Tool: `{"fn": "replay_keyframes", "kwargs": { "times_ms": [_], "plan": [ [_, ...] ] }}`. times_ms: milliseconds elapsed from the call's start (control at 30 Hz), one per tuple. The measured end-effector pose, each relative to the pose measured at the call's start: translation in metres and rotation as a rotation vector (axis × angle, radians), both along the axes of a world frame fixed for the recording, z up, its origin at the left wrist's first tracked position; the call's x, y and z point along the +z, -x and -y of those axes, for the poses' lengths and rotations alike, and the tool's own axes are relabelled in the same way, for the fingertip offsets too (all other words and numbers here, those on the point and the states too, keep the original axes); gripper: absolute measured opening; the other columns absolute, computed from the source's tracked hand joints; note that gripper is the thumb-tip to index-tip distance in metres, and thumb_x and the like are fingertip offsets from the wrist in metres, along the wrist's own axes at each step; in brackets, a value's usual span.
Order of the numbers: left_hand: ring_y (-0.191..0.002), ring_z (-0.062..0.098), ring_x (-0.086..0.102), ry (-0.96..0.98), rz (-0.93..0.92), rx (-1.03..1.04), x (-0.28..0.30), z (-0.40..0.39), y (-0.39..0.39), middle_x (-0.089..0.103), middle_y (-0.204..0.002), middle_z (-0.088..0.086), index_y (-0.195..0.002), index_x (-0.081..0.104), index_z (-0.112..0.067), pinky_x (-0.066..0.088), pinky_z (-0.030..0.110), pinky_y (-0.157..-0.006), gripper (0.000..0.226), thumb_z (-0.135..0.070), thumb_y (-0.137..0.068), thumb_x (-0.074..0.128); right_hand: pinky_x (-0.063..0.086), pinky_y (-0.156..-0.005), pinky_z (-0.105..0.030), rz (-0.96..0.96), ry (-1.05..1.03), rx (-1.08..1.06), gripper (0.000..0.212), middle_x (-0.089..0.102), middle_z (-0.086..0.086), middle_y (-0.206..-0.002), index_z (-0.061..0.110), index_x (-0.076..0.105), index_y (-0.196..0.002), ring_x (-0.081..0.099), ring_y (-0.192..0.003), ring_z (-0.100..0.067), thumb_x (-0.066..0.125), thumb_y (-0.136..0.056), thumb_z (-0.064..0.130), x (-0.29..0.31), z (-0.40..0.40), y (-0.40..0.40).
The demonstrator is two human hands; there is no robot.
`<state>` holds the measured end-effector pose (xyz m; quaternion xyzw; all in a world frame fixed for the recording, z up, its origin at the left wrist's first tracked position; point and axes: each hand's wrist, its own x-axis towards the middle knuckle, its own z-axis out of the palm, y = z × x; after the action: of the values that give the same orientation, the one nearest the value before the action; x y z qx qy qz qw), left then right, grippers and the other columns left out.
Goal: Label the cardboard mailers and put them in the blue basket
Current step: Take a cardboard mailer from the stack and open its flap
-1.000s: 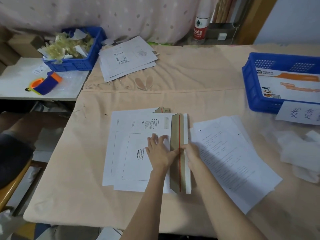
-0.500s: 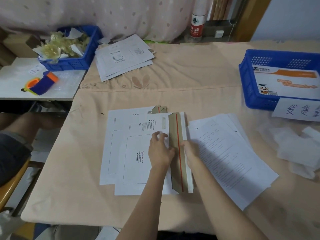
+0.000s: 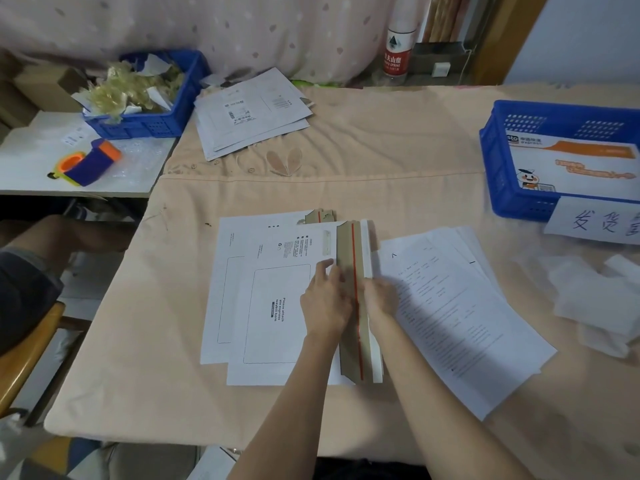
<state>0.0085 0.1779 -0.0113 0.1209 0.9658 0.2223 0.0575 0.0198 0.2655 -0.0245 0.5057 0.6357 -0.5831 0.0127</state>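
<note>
While both hands remain at the brown flap of the top cardboard mailer, little has altered over the last second; the left hand has kept flat on the mailer's face beside the fold, fingers straight and pressing, and the right hand has stayed at the outer edge of the flap, though blur prevents any finding on whether its fingers pinch the edge or merely press it. The flap with its red strip lies folded over the mailer as before; the mailer itself has not shifted on the surface, and sits on a second mailer, just beside the loose printed sheets. Judgement: the closing crease is being held down, not yet released; the printed box reading "Please attach sto express waybill here" carries no label, so labelling appears outstanding. The blue basket stands well apart at far right, already holding one printed mailer.
</note>
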Motion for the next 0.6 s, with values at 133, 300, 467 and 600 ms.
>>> {"fn": "replay_keyframes", "kwargs": {
  "times_ms": [133, 300, 467, 600],
  "plan": [
    [-0.078, 0.033, 0.063, -0.071, -0.120, -0.035, 0.001, 0.002, 0.000, 0.057, -0.124, 0.001, -0.094, 0.063, -0.010, 0.033, 0.028, -0.052, 0.018, -0.005, -0.077, 0.059, 0.036, -0.063, -0.031, -0.056, -0.073, -0.005, 0.018, 0.057, -0.007, -0.070, -0.002, 0.064, -0.080, 0.049, -0.069, -0.023, 0.051, -0.084, 0.008, 0.001, 0.003, 0.000],
    [-0.068, 0.025, 0.065, -0.061, -0.270, -0.088, -0.004, 0.005, 0.006, 0.066, -0.111, 0.002, -0.068, 0.065, -0.013, 0.030, 0.019, -0.044, 0.014, -0.002, -0.064, 0.073, 0.036, -0.057, -0.028, -0.095, -0.122, 0.003, 0.019, 0.057, -0.001, -0.068, 0.014, 0.057, -0.069, 0.050, -0.064, -0.017, 0.052, -0.088, 0.016, -0.002, 0.004, 0.001],
    [-0.112, 0.025, 0.059, -0.071, -0.164, -0.006, -0.014, 0.006, 0.005, 0.059, -0.127, -0.001, -0.087, 0.069, -0.017, 0.052, 0.033, -0.060, 0.017, -0.030, -0.077, 0.064, 0.036, -0.055, -0.027, -0.091, -0.135, 0.013, 0.013, 0.060, -0.002, -0.070, 0.011, 0.059, -0.072, 0.052, -0.064, -0.018, 0.052, -0.082, 0.015, -0.002, 0.001, -0.001],
    [-0.116, 0.033, 0.056, -0.023, -0.162, -0.046, -0.020, 0.002, 0.005, 0.059, -0.126, 0.007, -0.095, 0.068, -0.014, 0.053, 0.042, -0.081, 0.024, -0.022, -0.072, 0.070, 0.044, -0.063, -0.034, -0.061, -0.154, 0.014, 0.013, 0.063, -0.004, -0.073, 0.013, 0.059, -0.072, 0.057, -0.067, -0.022, 0.052, -0.080, 0.020, -0.006, 0.001, -0.004]
  ]
}}
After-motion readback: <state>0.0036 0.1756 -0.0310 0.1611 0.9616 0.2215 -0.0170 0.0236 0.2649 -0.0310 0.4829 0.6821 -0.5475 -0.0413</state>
